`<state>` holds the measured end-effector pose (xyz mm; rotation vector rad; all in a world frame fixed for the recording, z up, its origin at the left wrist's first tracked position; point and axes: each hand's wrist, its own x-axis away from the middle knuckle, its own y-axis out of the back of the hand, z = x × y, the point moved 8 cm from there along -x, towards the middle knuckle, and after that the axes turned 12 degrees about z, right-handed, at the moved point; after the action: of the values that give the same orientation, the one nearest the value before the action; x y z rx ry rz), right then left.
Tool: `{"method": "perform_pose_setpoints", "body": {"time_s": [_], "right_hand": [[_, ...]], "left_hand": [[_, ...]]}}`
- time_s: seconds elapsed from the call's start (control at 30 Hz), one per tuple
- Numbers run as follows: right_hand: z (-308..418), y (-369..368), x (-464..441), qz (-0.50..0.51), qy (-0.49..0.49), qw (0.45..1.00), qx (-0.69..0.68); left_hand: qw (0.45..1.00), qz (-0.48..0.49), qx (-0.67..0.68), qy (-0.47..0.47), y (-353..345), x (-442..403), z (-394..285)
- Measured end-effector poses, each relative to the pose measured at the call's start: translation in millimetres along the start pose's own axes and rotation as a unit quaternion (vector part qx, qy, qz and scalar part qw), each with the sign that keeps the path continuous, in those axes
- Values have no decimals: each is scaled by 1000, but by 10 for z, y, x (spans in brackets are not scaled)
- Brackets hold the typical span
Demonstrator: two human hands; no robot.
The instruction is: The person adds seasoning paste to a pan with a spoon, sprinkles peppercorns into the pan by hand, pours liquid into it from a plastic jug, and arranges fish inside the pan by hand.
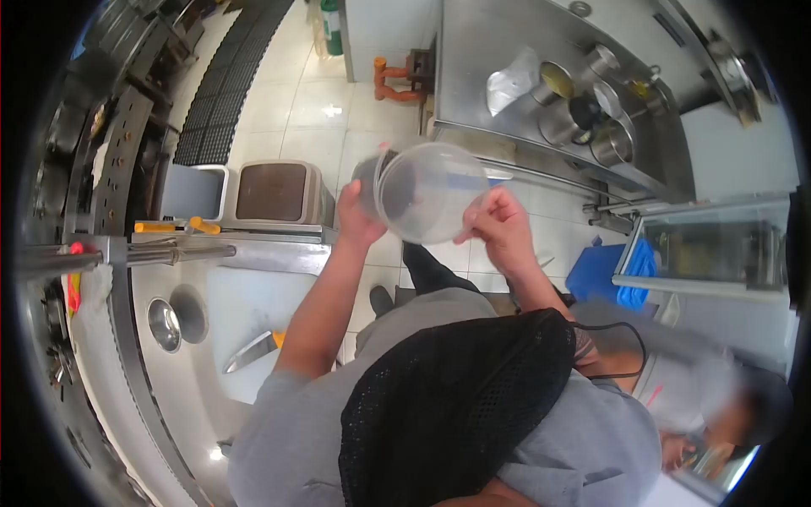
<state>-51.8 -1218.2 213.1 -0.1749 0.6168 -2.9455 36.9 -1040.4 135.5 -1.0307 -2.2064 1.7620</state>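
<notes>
Out in front of my body, over the floor, I hold a round clear plastic container. My left hand is wrapped round its left side, where a dark area shows through or behind the plastic. On the other side, my right hand is closed at the rim, with thumb and fingers pinched together. Down to the left, a knife with a yellow handle lies on a white cutting board. Beside the board sits a small metal bowl.
A steel table at upper right bears several pots and a plastic bag. Bins stand at left. Near a glass-doored unit are a blue crate and another person at lower right.
</notes>
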Motion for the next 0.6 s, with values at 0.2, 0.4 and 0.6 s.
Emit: {"method": "perform_pose_setpoints", "body": {"time_s": [0.2, 0.4, 0.6], "right_hand": [[833, 78, -1291, 116, 164, 979, 37], [1068, 430, -2733, 19, 107, 994, 20], [395, -59, -3759, 110, -31, 992, 60]], "left_hand": [[986, -105, 49, -117, 477, -758, -670], [986, -37, 116, -115, 255, -1373, -1283], [932, -112, -344, -17, 580, -1671, -1754]]}}
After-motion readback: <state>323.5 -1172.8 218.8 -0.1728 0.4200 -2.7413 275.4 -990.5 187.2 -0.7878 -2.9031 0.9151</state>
